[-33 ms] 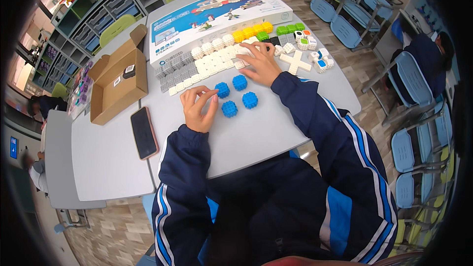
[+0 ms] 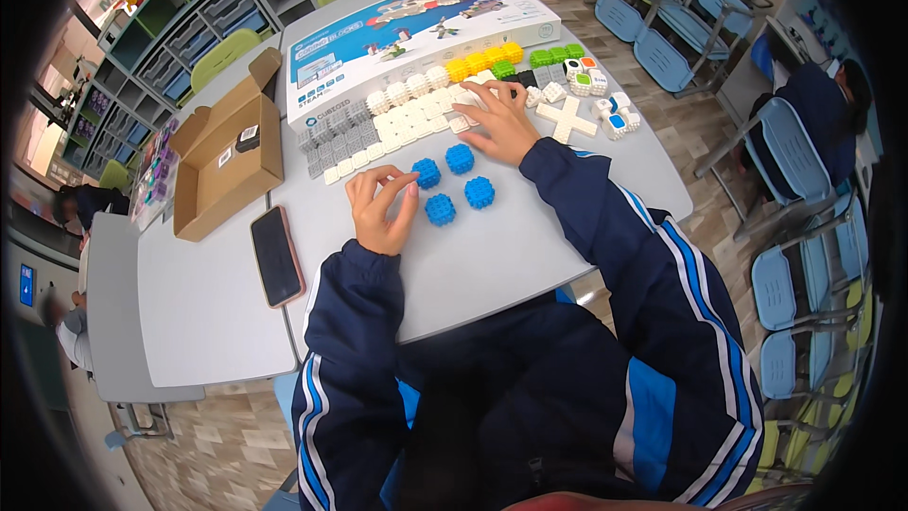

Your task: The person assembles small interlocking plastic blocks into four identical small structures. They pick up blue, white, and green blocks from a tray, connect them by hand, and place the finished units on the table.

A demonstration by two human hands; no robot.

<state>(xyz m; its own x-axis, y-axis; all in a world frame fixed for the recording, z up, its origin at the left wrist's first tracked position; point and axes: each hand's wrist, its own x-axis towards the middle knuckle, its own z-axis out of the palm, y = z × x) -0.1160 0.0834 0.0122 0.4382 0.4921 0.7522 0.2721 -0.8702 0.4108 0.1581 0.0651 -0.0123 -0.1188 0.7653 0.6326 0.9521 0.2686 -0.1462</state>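
Just right of the left hand (image 2: 380, 213), whose thumb and index fingertip stand a little apart with nothing between them, lies the nearest of four blue, studded, ball-like plastic blocks (image 2: 427, 172), close beside that index fingertip, though contact cannot be told, and with no clear long axis. The right hand (image 2: 501, 123), fingers spread, hangs over cream-white, studded plastic pieces (image 2: 411, 123) beyond the group, its thumb nearer the far right blue block (image 2: 461, 159). Behind these, a large blue-and-white cardboard box (image 2: 340, 28) carries printed lettering and model pictures, its smallest print unreadable.
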